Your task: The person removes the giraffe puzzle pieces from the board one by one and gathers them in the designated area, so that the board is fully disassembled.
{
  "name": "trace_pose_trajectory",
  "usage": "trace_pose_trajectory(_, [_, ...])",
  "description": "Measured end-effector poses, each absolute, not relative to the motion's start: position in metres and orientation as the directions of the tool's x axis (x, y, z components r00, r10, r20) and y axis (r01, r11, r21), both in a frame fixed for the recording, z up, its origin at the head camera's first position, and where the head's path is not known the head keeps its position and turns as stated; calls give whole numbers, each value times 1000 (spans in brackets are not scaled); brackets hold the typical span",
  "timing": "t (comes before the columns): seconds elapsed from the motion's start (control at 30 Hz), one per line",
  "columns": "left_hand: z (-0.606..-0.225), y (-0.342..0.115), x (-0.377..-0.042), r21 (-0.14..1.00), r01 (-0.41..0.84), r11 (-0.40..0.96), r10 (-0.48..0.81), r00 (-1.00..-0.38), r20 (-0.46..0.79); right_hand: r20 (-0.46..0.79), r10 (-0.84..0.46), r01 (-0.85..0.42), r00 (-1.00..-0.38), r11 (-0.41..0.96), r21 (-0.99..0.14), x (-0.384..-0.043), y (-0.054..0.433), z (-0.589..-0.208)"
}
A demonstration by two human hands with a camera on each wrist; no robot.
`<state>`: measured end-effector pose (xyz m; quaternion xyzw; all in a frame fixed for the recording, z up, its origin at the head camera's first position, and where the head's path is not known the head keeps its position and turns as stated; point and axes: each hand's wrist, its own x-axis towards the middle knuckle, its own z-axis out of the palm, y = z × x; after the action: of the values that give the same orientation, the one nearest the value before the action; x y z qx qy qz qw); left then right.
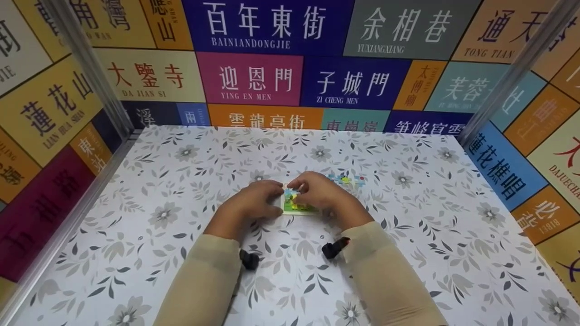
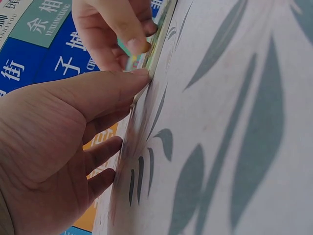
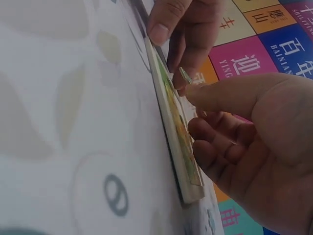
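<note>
The puzzle board (image 1: 294, 210) lies flat on the tabletop (image 1: 136, 253), around the middle of it, with its pale near edge facing the person. Part of a picture in green, yellow and light blue shows on it between the hands, which cover the rest. The left hand (image 1: 254, 199) holds the board at its left side, the thumb at the near corner and the forefinger farther along, so its fingers stand apart around that edge. The right hand (image 1: 321, 192) hovers over the board; the right wrist view shows its thumb and forefinger close together, pinching a thin puzzle piece (image 3: 185, 76) above the surface, tilted on edge, while the other fingers bend beneath. The print on that piece is too small and blurred to read.

Just beyond the right hand, a few loose pieces (image 1: 348, 179) in light blue, yellow and red lie on the tabletop, apart from the board. A white covering with grey flowers and leaves spreads beneath everything. Behind stand coloured wall panels (image 1: 252, 81) lettered in Chinese characters and capitals. Both forearms wear beige sleeves (image 1: 199, 280).
</note>
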<state>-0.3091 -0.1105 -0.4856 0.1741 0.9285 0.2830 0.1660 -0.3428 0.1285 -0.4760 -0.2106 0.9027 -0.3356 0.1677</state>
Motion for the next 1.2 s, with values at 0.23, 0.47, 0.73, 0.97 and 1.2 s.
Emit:
trace_pose_trajectory(0.23, [-485,-107,-309,589,191,786,389,-892,-231,-148,-418,-205,-896,687,-697,-353,164,-461])
trace_pose_trajectory(0.47, [-487,-105,-307,598,175,782,375,-899,-228,-205,-284,-68,-936,721,-689,-358,209,-461])
trace_pose_trajectory(0.73, [-489,-108,-306,608,211,765,401,-895,-195,-191,-282,-70,-940,709,-702,-362,233,-469])
trace_pose_trajectory(0.97, [-491,-110,-306,605,212,767,397,-898,-190,-243,-290,-55,-926,738,-673,-364,232,-481])
trace_pose_trajectory(1.2, [-490,-111,-306,602,210,771,396,-898,-193,-240,-301,-68,-923,742,-667,-365,230,-487])
